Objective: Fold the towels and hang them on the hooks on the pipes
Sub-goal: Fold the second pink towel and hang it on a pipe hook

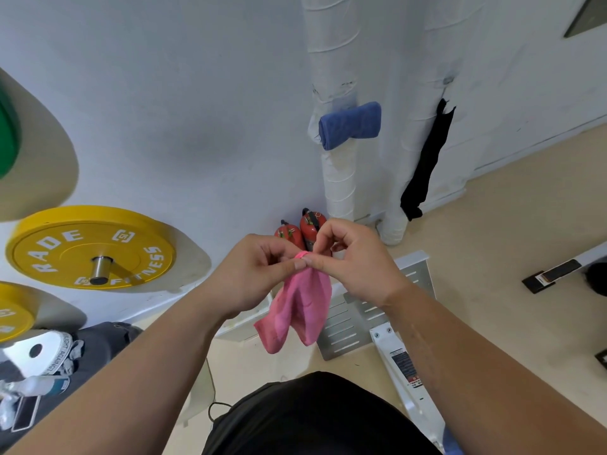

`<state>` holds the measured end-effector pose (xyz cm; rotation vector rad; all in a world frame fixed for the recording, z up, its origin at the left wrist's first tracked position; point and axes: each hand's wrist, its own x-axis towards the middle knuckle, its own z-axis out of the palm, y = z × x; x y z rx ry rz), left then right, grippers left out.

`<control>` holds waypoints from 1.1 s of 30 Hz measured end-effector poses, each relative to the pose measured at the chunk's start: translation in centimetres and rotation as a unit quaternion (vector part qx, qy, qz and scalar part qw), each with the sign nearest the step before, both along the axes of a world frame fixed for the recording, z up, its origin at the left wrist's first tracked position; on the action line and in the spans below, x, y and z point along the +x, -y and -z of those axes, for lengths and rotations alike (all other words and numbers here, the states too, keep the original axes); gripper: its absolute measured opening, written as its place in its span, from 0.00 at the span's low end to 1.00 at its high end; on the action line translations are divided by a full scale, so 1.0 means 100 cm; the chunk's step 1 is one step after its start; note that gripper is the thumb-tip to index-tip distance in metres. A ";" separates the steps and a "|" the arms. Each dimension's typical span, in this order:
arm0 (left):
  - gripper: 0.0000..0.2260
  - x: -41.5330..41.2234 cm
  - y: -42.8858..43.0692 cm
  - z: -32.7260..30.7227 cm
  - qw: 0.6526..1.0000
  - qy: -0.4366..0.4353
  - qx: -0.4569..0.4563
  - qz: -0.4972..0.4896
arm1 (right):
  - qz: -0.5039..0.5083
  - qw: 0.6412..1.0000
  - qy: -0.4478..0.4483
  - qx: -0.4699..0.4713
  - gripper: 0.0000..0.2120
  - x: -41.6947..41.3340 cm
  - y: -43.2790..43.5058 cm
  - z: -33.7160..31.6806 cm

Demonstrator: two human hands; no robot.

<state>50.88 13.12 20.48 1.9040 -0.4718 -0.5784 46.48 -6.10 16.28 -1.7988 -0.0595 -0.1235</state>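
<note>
At about 9 o'clock a big yellow weight plate (90,247) hung on a metal peg on the white wall (184,93). A second yellow plate (13,311) peeked in below it, at about 8 o'clock.

In the middle, the left hand (259,274) and the right hand (354,264) met, fingertips nearly touching. Both hands pinched the top edge of a pink towel (297,307). The left thumb and first finger squeezed the cloth, and the right fingers were curled around the same bunched edge. The pink towel hung down from the pinch in two loose flaps (like floppy ears), in the air above the tan floor (512,205).

Just behind the hands, at about 12 o'clock from them, two red fire extinguishers (307,229) stood by the wall.

Up at about 1 o'clock a blue towel (349,124) sat folded on a white wrapped pipe (335,60). I could not see its hook.

Further right, at about 2 o'clock, a black cloth (427,159) dangled long and thin down a second white pipe (414,133).

A silver slotted metal plate (353,318) lay on the floor below the right hand, at about 4 o'clock.
</note>
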 end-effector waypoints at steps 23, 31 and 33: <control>0.12 0.064 -0.035 0.000 0.946 0.107 0.048 -0.301 | -0.086 0.878 0.051 -0.467 0.27 0.018 0.099 -0.002; 0.10 0.049 -0.031 0.005 0.947 0.069 -0.012 -0.312 | 0.036 0.980 -0.002 -0.195 0.11 0.007 0.109 -0.027; 0.10 0.045 -0.027 0.005 0.947 0.064 -0.026 -0.313 | 0.052 0.993 -0.014 -0.107 0.10 0.003 0.108 -0.029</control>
